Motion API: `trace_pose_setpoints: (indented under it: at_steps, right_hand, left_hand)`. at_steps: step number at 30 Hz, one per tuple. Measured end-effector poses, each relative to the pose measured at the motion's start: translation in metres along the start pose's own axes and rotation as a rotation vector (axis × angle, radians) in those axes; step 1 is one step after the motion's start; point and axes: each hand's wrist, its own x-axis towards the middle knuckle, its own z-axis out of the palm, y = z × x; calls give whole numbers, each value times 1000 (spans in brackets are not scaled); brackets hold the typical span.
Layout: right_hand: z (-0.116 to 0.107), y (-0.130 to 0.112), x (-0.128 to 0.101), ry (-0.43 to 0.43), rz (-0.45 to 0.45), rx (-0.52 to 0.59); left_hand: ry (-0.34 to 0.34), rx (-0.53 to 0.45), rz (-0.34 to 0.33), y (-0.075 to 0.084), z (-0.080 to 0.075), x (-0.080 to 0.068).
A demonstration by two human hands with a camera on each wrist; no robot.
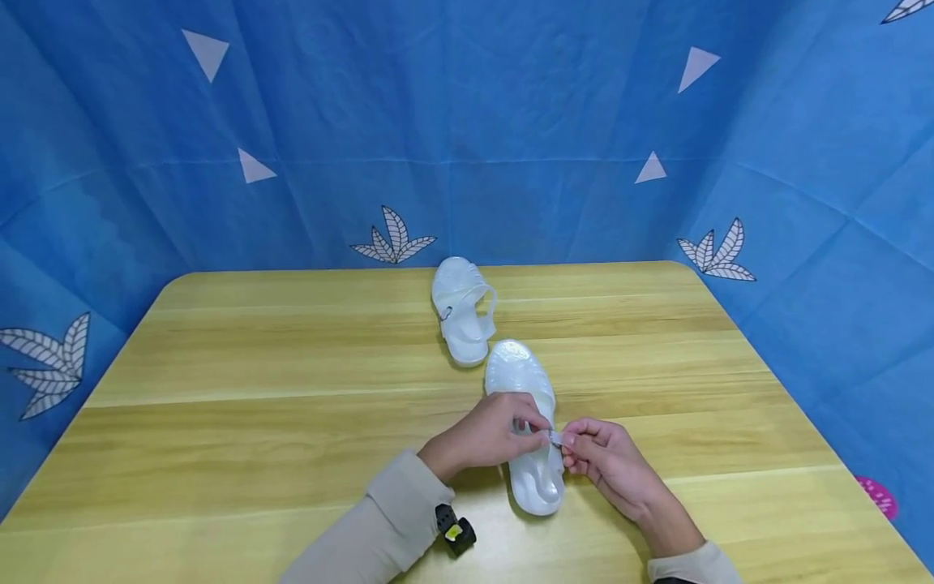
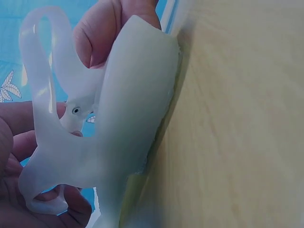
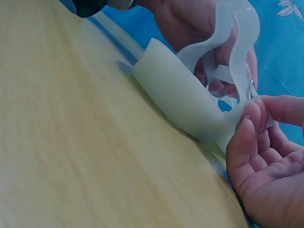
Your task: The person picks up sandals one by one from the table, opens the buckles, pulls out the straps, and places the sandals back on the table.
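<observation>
A translucent white sandal lies on the table, toe pointing away, its heel toward me. My left hand reaches across the sandal from the left and pinches its strap beside a small metal buckle. From the right, my right hand pinches the strap's end between thumb and fingers. In the left wrist view, the heel strap loops up beside the thick sole, and left-hand fingers touch the strap. Fingers partly cover the buckle.
A matching white sandal lies farther back, slightly left, with its strap loop standing out to the right. The wood-grain table meets blue patterned cloth at the back and sides. A black wrist device sits at the left sleeve.
</observation>
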Motion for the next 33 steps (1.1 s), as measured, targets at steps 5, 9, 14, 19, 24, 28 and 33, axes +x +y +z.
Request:
trace_pose_setpoints:
  at_steps: [5, 9, 14, 19, 24, 28, 33]
  right_hand:
    - [3, 0, 1, 32, -7, -14]
    - [5, 1, 3, 55, -10, -30]
    - [5, 2, 3, 63, -16, -28]
    - [4, 4, 3, 70, -27, -26]
    - [5, 5, 5, 70, -35, -21]
    - [5, 6, 6, 68, -49, -10]
    - [5, 8, 6, 64, -60, 5]
  left_hand:
    - [9, -3, 11, -1, 0, 1]
    - [17, -3, 19, -1, 0, 1]
    - [15, -3, 26, -1, 0, 1]
    - [15, -3, 44, 0, 2, 2]
    - [15, 20, 42, 2, 1, 1]
    - [16, 57, 33, 3, 2, 2]
    - [9, 66, 25, 4, 3, 2]
